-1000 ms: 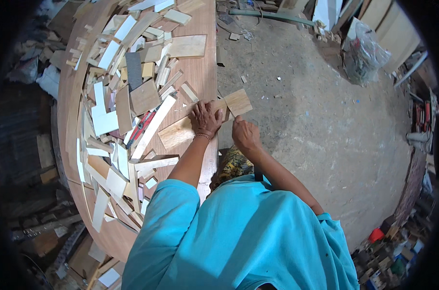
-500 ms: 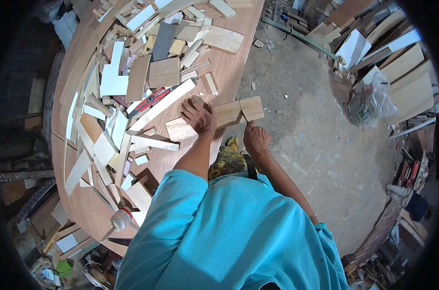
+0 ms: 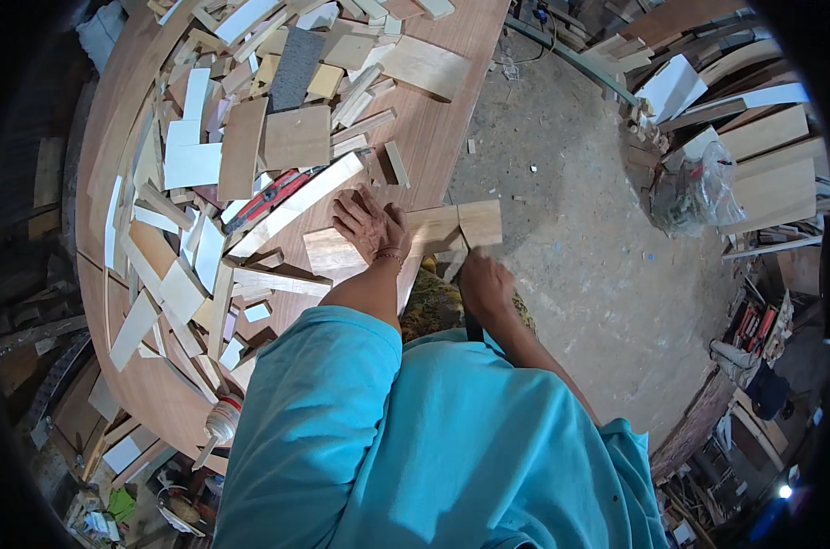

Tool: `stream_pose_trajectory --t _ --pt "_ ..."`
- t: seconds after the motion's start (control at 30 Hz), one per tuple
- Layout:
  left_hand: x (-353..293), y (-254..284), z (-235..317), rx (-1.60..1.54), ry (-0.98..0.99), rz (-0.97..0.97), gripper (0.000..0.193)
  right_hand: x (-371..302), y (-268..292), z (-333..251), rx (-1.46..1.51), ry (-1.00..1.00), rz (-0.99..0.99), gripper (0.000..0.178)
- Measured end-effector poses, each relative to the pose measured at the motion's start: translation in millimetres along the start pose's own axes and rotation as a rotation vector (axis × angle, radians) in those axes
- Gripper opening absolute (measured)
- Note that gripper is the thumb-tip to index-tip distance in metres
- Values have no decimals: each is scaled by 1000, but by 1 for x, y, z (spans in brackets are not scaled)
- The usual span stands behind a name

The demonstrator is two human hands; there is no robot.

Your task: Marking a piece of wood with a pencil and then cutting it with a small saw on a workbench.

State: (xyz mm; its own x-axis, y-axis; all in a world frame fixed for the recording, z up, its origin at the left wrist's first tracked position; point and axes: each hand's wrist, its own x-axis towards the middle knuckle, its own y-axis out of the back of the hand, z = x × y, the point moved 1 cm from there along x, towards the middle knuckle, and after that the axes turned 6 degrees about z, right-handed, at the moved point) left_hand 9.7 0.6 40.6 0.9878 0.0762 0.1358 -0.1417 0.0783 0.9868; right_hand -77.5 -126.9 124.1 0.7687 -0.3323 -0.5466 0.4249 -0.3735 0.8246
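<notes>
A pale wooden board [image 3: 433,227] lies across the edge of the table, and its right end juts out past it. My left hand [image 3: 371,225] presses down on the board with fingers spread flat. A narrow dark cut line crosses the overhanging end. Just below that line, my right hand [image 3: 488,285] is closed round what looks like a hand saw [image 3: 465,242]. Only a thin dark bit of its blade shows, and the handle is hidden in my fist.
Wood offcuts [image 3: 296,137] are heaped over the curved table [image 3: 433,119], with a red tool [image 3: 273,197] among them. A jar [image 3: 223,416] stands near the table's lower edge. Boards [image 3: 771,174] and a clear plastic bag [image 3: 694,197] line the right side of the concrete floor [image 3: 598,302].
My right hand has moved down toward my body, along the cut line. My left hand still presses on the board. The whole view has shifted slightly.
</notes>
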Motion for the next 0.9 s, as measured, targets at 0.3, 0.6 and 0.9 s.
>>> stream_pose_trajectory --t 0.3,0.6,0.9 --pt "1 1 9 -68 -45 -78 60 28 -39 2 9 -25 157 26" --pt "-5 -7 8 -31 -62 -39 59 -17 -20 14 189 -122 116 28" --pt "-4 -9 3 -36 -61 3 59 -7 -32 10 163 -107 178 31"
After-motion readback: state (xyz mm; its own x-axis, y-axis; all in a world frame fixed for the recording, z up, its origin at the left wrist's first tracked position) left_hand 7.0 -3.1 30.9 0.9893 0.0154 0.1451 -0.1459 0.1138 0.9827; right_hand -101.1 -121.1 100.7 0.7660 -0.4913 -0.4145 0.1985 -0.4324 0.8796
